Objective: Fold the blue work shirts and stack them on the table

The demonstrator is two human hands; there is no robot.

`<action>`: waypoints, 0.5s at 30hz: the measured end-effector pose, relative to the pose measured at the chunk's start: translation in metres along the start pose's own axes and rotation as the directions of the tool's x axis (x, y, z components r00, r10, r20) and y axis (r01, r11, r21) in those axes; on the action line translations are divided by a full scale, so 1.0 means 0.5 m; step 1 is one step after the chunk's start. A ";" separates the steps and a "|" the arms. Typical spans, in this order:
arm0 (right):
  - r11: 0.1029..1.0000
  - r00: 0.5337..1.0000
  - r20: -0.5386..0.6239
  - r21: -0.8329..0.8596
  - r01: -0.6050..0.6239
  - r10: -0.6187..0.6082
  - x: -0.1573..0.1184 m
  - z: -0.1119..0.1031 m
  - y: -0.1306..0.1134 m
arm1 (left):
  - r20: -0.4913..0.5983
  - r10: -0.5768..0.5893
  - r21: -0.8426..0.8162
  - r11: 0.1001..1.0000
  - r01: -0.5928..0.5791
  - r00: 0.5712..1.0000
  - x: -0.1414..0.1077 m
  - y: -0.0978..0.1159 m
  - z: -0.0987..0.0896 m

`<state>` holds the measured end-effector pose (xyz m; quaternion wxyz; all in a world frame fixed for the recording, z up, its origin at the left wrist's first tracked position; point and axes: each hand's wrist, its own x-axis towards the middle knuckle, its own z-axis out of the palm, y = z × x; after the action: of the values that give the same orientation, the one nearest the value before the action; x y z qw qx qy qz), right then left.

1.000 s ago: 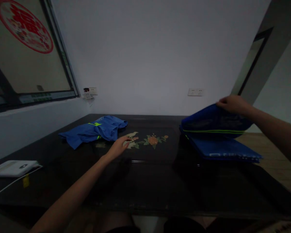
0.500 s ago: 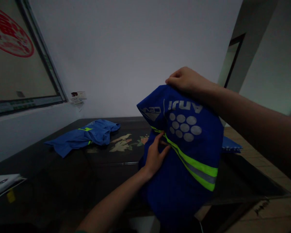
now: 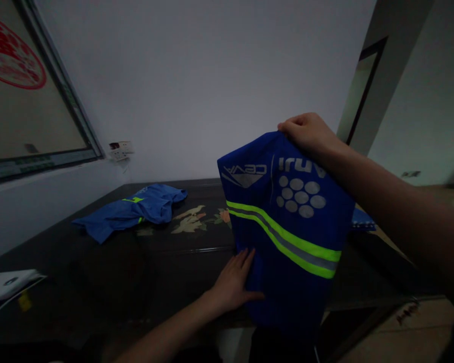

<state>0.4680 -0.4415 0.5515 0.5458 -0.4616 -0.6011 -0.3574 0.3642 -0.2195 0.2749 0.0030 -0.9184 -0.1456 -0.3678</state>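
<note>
A dark blue work shirt (image 3: 287, 237) with a yellow-green and grey reflective band and silver printed lettering hangs in front of me at the right. Its print appears upside down. My right hand (image 3: 306, 132) pinches the upper edge and holds the cloth up. Lower down, my left hand (image 3: 236, 282) lies against the shirt's left side with fingers and thumb spread. The shirt's bottom falls below the table edge into shadow.
A second blue garment (image 3: 136, 209) with yellow-green strips lies crumpled on the dark table (image 3: 98, 282). Folded blue cloth (image 3: 363, 222) shows behind the held shirt. A white device (image 3: 9, 283) with a cable sits at left. A wall (image 3: 212, 91) rises behind.
My left hand has let go of the reflective band and slid down the shirt, fingers now spread. The cloth hangs flatter, and my right hand has shifted slightly right with it.
</note>
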 end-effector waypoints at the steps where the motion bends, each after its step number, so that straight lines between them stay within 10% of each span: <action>1: 1.000 1.000 0.011 -0.021 -0.019 0.019 -0.006 0.004 0.002 | 0.020 -0.006 0.075 0.997 0.005 1.000 -0.006 0.003 0.004; 8: 0.978 0.989 0.150 -0.206 0.043 -0.012 -0.010 -0.001 0.065 | -0.069 0.024 0.175 0.984 -0.012 0.997 -0.008 -0.005 -0.025; 12: 0.968 0.951 0.297 -0.251 -0.008 0.084 -0.009 -0.037 0.131 | -0.240 0.003 0.002 1.000 -0.003 0.971 -0.014 -0.020 -0.169; 15: 0.967 0.913 0.376 -0.247 -0.063 0.155 -0.023 -0.062 0.174 | -0.522 -0.036 -0.080 0.997 -0.007 0.852 -0.025 -0.035 -0.312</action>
<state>0.5602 -0.4443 0.5382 0.3765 -0.6166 -0.6261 -0.2934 0.2456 -0.2237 0.3786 0.0036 -0.7822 -0.1318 -0.6089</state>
